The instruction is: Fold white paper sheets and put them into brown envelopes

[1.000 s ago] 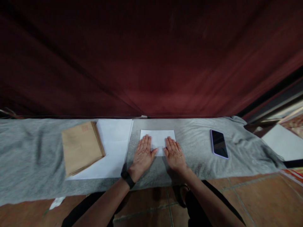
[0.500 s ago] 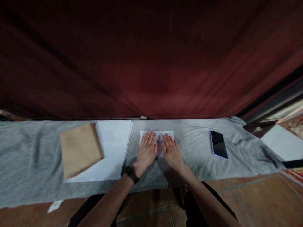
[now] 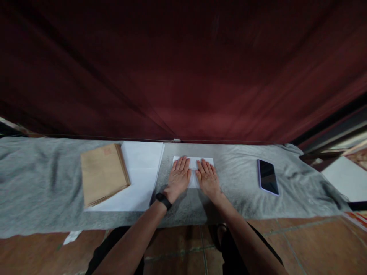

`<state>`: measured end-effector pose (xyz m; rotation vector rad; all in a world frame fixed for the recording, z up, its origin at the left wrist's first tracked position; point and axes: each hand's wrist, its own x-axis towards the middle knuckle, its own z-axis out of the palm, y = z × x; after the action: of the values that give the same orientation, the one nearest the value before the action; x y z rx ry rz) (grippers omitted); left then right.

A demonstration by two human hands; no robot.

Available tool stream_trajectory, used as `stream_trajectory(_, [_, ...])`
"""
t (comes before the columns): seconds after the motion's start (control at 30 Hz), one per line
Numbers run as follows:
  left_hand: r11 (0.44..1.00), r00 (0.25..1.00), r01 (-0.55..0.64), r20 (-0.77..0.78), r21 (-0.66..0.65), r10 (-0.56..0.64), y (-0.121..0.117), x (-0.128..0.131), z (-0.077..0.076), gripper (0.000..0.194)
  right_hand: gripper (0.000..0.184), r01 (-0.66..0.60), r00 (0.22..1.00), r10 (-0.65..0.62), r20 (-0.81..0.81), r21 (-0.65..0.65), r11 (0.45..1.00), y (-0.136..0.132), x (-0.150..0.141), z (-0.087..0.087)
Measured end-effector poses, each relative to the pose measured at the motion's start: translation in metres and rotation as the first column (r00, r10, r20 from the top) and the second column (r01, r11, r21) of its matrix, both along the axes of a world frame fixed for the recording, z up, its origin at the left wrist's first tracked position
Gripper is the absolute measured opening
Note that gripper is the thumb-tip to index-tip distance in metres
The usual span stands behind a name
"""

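A small white piece of paper, perhaps folded, lies on the grey cloth in front of me. Flat on its left part rests my left hand, fingers stretched out and pointing away from me. My right hand lies flat on the right part, its fingers also extended. A strip of the paper shows between the two thumbs. Neither hand grips anything. The paper under both palms is hidden.
To the left, a stack of brown envelopes lies on large white sheets. A phone with a purple case lies at right. Behind the cloth hangs a dark red covering. A white scrap is on the tiled floor.
The view has shifted and tilted slightly. Both hands stay flat on the small paper, and the shadow between them has lightened. Nothing was picked up.
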<state>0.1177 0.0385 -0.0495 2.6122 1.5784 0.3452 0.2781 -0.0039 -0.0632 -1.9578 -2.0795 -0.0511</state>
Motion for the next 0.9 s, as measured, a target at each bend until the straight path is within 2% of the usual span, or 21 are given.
stream_trajectory(0.37, [0.996, 0.996, -0.085, -0.023, 0.027, 0.086, -0.002, -0.024, -0.001, 0.059, 0.054, 0.061, 0.998, -0.061, 0.017, 0.013, 0.998, -0.007, 0.021, 0.0])
stream_trajectory(0.63, [0.993, 0.992, -0.112, -0.045, 0.035, 0.114, -0.003, -0.031, -0.005, 0.061, 0.056, 0.078, 0.997, -0.079, 0.023, 0.019, 0.997, -0.013, 0.035, -0.001])
stream_trajectory(0.8, [0.988, 0.987, -0.151, -0.056, 0.031, 0.153, -0.006, -0.035, 0.0, 0.06, 0.056, 0.104, 0.994, -0.105, 0.04, 0.012, 0.994, -0.018, 0.046, 0.0])
stream_trajectory(0.9, [0.984, 0.985, -0.165, -0.046, 0.071, 0.169, -0.011, -0.035, 0.005, 0.06, 0.056, 0.138, 0.989, -0.139, 0.043, 0.016, 0.99, -0.02, 0.047, 0.005])
